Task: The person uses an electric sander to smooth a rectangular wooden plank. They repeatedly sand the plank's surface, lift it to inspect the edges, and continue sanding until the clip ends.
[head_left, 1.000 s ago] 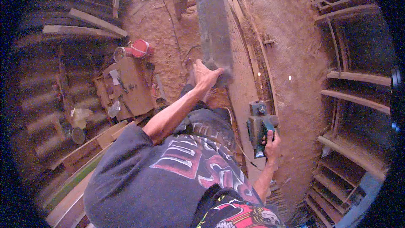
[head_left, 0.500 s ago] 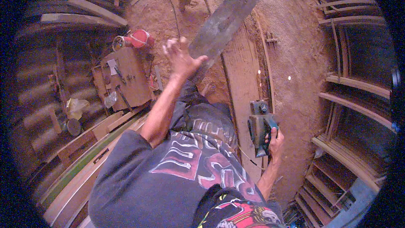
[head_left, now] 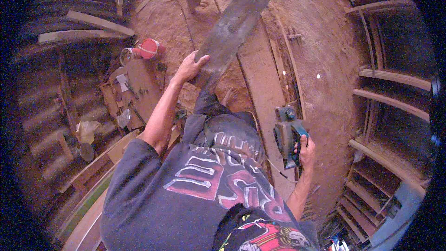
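Note:
My left hand point(head_left: 189, 68) grips the near left end of a dark grey plank point(head_left: 234, 25), its thumb on the top face and the other fingers at the edge. The plank slants away to the far right, crossing over a long brown wooden board point(head_left: 272, 94). In my right hand point(head_left: 305, 152) is the blue handle of an electric hand planer point(head_left: 285, 135). The planer is at the right edge of the brown board, with a cord point(head_left: 278, 169) trailing from its near end. Its underside is hidden.
Left of the plank stands a wooden box point(head_left: 146, 76) with tools on it, beside a red bucket point(head_left: 149, 49). Stacked timber point(head_left: 86, 188) lies at the near left. Wooden racks point(head_left: 395, 76) line the right side. Sawdust covers the floor point(head_left: 325, 32).
My left hand, spread open against the plank's end before, has come down and left and closed on its edge. The plank has shifted toward me and left. The planer stays in my right hand.

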A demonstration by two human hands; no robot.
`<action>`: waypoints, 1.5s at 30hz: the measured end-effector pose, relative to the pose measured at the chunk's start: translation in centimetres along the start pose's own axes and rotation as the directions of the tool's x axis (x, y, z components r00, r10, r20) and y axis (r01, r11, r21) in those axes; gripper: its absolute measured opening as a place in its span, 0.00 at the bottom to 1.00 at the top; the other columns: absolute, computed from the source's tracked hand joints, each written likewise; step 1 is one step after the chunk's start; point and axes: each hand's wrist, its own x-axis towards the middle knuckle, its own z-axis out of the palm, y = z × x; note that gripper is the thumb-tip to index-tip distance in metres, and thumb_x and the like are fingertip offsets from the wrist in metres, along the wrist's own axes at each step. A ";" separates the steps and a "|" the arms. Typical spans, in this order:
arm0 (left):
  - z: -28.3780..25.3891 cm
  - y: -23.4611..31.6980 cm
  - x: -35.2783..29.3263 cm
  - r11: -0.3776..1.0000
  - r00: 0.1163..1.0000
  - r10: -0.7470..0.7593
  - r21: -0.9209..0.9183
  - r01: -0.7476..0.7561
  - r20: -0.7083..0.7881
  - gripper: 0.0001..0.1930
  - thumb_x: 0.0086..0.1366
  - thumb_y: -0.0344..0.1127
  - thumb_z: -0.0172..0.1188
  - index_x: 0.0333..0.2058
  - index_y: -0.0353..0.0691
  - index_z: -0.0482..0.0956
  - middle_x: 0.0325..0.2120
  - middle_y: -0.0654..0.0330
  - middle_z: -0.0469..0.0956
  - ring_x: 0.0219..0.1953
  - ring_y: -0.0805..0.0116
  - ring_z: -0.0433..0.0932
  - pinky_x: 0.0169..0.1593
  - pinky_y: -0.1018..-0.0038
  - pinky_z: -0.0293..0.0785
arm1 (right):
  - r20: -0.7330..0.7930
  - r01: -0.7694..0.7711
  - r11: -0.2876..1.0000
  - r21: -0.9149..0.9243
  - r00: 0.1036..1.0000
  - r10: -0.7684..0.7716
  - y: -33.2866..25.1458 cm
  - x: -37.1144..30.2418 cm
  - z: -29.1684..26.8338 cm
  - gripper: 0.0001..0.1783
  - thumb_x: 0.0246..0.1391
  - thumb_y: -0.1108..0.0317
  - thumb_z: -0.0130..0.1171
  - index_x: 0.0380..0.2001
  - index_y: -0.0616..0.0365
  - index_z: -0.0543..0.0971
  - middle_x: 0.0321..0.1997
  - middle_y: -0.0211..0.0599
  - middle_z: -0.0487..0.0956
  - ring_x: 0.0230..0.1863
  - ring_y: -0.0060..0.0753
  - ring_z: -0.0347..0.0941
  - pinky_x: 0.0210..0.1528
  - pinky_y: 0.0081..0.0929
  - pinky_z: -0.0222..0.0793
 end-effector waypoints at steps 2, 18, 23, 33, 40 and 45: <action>-0.4 0.0 -0.1 1.000 1.000 -0.004 -0.010 0.004 0.013 0.30 0.69 0.56 0.58 0.55 0.34 0.76 0.51 0.48 0.80 0.56 0.54 0.76 0.60 0.65 0.68 | -0.002 0.009 1.000 0.001 1.000 -0.009 -0.4 -0.1 0.1 0.30 0.68 0.39 0.47 0.43 0.59 0.76 0.23 0.28 0.75 0.21 0.21 0.71 0.26 0.24 0.69; -0.5 -2.8 0.5 0.977 0.981 -0.192 -0.085 0.194 0.027 0.46 0.63 0.69 0.57 0.59 0.25 0.69 0.56 0.40 0.74 0.61 0.55 0.72 0.64 0.64 0.64 | -0.018 0.024 0.999 0.046 1.000 -0.023 0.0 0.1 0.5 0.31 0.66 0.38 0.49 0.40 0.60 0.77 0.21 0.28 0.74 0.19 0.19 0.69 0.24 0.22 0.68; 4.5 -3.9 -1.3 0.964 0.962 -0.242 -0.140 0.224 -0.127 0.51 0.60 0.74 0.56 0.58 0.23 0.68 0.55 0.35 0.74 0.61 0.48 0.71 0.63 0.60 0.65 | 0.022 0.021 0.999 0.027 1.000 -0.022 0.5 0.1 0.2 0.32 0.66 0.37 0.48 0.45 0.59 0.76 0.22 0.29 0.76 0.20 0.22 0.71 0.25 0.25 0.71; 17.5 0.2 -3.7 0.790 0.838 -0.451 -0.574 0.216 -0.306 0.47 0.64 0.70 0.54 0.59 0.26 0.64 0.55 0.37 0.72 0.60 0.47 0.69 0.64 0.59 0.61 | -0.013 0.042 0.999 0.029 0.999 -0.042 -0.1 -0.8 0.3 0.32 0.67 0.38 0.48 0.39 0.61 0.77 0.22 0.31 0.75 0.20 0.22 0.71 0.25 0.23 0.69; 16.8 5.8 -3.2 0.755 0.847 -0.508 -0.555 0.349 -0.158 0.50 0.66 0.71 0.49 0.64 0.24 0.57 0.61 0.33 0.64 0.67 0.42 0.62 0.69 0.58 0.55 | 0.010 0.031 1.000 -0.006 0.999 -0.031 0.1 -0.8 0.2 0.31 0.68 0.39 0.45 0.37 0.60 0.76 0.22 0.30 0.76 0.21 0.23 0.73 0.26 0.25 0.70; 13.9 7.4 0.6 0.877 0.902 -0.424 -0.282 0.388 -0.077 0.52 0.67 0.70 0.47 0.70 0.26 0.45 0.67 0.26 0.51 0.71 0.33 0.49 0.72 0.54 0.48 | -0.009 -0.062 0.998 -0.011 0.998 0.062 -0.3 -1.2 0.8 0.29 0.70 0.40 0.43 0.35 0.58 0.75 0.23 0.31 0.77 0.22 0.25 0.74 0.27 0.29 0.71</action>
